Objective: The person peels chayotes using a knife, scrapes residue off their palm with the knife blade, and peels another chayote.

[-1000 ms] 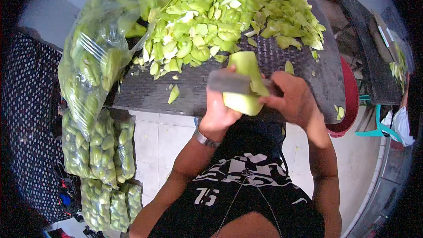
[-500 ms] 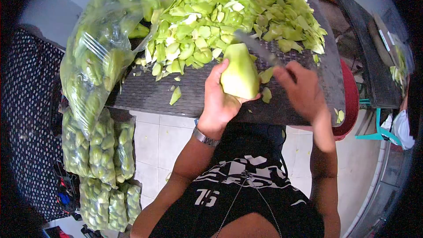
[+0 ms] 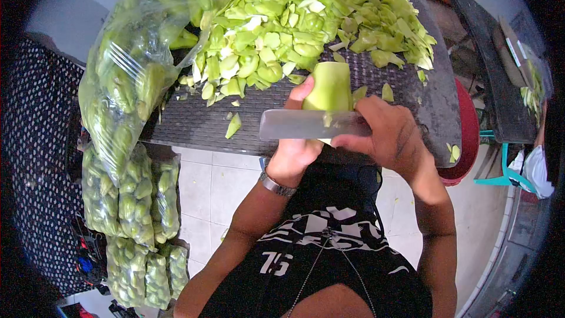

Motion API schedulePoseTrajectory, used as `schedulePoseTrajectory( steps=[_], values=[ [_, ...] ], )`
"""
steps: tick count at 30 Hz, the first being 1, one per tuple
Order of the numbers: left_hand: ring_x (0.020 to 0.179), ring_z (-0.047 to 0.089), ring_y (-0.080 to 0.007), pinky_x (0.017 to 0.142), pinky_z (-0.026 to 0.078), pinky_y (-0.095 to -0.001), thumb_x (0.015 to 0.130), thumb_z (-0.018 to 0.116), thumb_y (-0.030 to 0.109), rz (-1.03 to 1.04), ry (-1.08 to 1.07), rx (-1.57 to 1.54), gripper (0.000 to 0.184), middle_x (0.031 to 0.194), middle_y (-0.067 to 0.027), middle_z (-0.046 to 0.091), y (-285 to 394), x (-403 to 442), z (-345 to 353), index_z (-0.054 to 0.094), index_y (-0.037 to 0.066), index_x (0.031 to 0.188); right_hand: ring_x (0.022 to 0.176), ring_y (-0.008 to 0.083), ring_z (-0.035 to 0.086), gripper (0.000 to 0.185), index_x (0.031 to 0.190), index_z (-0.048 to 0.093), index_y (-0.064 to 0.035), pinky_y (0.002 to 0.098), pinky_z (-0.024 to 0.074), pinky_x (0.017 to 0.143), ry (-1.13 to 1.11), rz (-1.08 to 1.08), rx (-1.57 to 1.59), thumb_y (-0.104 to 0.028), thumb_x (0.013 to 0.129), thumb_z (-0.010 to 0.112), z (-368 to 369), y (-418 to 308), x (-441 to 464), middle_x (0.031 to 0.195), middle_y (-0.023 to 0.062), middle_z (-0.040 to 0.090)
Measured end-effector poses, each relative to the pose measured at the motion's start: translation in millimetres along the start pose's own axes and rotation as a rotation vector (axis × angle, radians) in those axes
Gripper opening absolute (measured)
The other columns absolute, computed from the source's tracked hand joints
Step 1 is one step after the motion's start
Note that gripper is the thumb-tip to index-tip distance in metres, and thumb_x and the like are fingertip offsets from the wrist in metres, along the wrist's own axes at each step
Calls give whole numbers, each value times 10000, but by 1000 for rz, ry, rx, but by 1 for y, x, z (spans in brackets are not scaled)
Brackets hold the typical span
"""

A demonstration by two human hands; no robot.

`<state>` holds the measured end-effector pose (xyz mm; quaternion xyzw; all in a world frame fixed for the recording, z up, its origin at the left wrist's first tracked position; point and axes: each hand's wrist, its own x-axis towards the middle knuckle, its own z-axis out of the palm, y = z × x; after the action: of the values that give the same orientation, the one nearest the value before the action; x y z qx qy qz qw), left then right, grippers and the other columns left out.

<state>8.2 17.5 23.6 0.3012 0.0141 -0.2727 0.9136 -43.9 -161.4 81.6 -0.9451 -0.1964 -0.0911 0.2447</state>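
Note:
My left hand (image 3: 297, 153) is wrapped round a pale green chayote (image 3: 329, 85) with a flat cut top, held above the near edge of the dark woven table (image 3: 200, 126). My right hand (image 3: 391, 135) grips a knife (image 3: 294, 125) by its handle, which my fingers hide. The broad blade lies crosswise over the lower part of the chayote, its tip pointing left past my left hand. A large heap of thin green slices (image 3: 276, 35) spreads behind the chayote, and a few loose pieces lie near my hands.
A big clear bag of whole green chayotes (image 3: 126, 82) hangs over the table's left edge. Smaller filled bags (image 3: 135, 206) are stacked below it. To the right stand a red round stool (image 3: 468, 135), a turquoise stool (image 3: 503, 168) and a dark board (image 3: 485, 65).
My right hand has brought the knife down and left, from beyond the chayote to across its near part. The chayote now stands more upright, and another loose slice lies on the table.

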Motion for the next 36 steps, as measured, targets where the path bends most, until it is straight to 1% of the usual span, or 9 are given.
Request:
schedulePoseTrajectory(
  steps=[4, 6, 9, 12, 20, 23, 25, 30, 36],
  values=[
    [1108, 675, -300, 1002, 527, -498, 975, 508, 559, -122, -90, -73, 626, 1181, -156, 693, 13, -2, -15, 577, 58, 1344, 743, 444, 605, 559, 898, 549, -16, 482, 475, 618, 30, 56, -29, -510, 798, 789, -8, 27, -2, 794, 185, 573],
    [1070, 692, -231, 801, 626, -483, 994, 539, 547, -153, -225, -55, 541, 1178, -97, 671, 19, -5, -20, 571, 85, 1275, 744, 448, 598, 552, 876, 538, -18, 482, 468, 623, 18, 104, -47, -519, 823, 765, -9, 32, -5, 781, 195, 567],
    [1029, 705, -253, 733, 639, -446, 1012, 527, 538, 11, 152, -61, 554, 1232, -124, 649, -11, 2, -19, 520, 83, 1329, 738, 452, 594, 545, 900, 555, -18, 488, 464, 631, 25, 80, 16, -515, 825, 764, -3, 16, -3, 795, 202, 571],
    [1005, 712, -284, 726, 639, -424, 1024, 520, 519, 78, 11, 4, 568, 1260, -144, 641, -17, -6, -26, 480, 70, 1371, 766, 439, 650, 600, 845, 578, -15, 516, 482, 637, 51, 48, -6, -601, 864, 703, -5, 25, 3, 783, 222, 627],
    [997, 703, -311, 759, 597, -468, 1005, 399, 623, -106, 21, -40, 651, 1142, -170, 698, 23, -17, 3, 578, 102, 1350, 760, 466, 628, 669, 795, 662, 39, 482, 484, 703, -64, 836, 29, -587, 997, 543, -25, 99, 3, 771, 296, 618],
    [1058, 680, -312, 860, 565, -505, 1001, 455, 592, -35, 86, -22, 609, 1176, -183, 688, 19, -9, -6, 571, 124, 1374, 596, 185, 513, 608, 774, 569, 33, 410, 413, 572, -39, 784, 259, -529, 1006, 583, -23, 75, 1, 620, 126, 440],
    [1061, 676, -318, 887, 560, -512, 1001, 481, 570, -28, 106, -30, 599, 1192, -186, 682, 20, -7, -7, 563, 114, 1381, 724, 441, 633, 576, 831, 639, 30, 471, 486, 691, 15, 563, 215, -530, 968, 629, -18, 43, -1, 745, 264, 606],
    [969, 694, -317, 880, 560, -478, 973, 534, 551, -56, 24, -169, 557, 1088, -159, 697, 14, -8, 2, 594, 85, 1272, 715, 382, 668, 600, 1031, 611, -22, 470, 546, 628, 53, 39, 18, -591, 864, 701, 18, -17, -19, 862, 173, 614],
    [861, 704, -281, 792, 579, -425, 944, 563, 558, -65, 97, -201, 520, 963, -130, 712, 8, -8, 16, 633, 77, 1130, 711, 367, 673, 697, 1069, 578, 15, 461, 556, 581, 68, -33, -52, -635, 840, 684, 24, -15, -16, 868, 137, 608]
  ],
)
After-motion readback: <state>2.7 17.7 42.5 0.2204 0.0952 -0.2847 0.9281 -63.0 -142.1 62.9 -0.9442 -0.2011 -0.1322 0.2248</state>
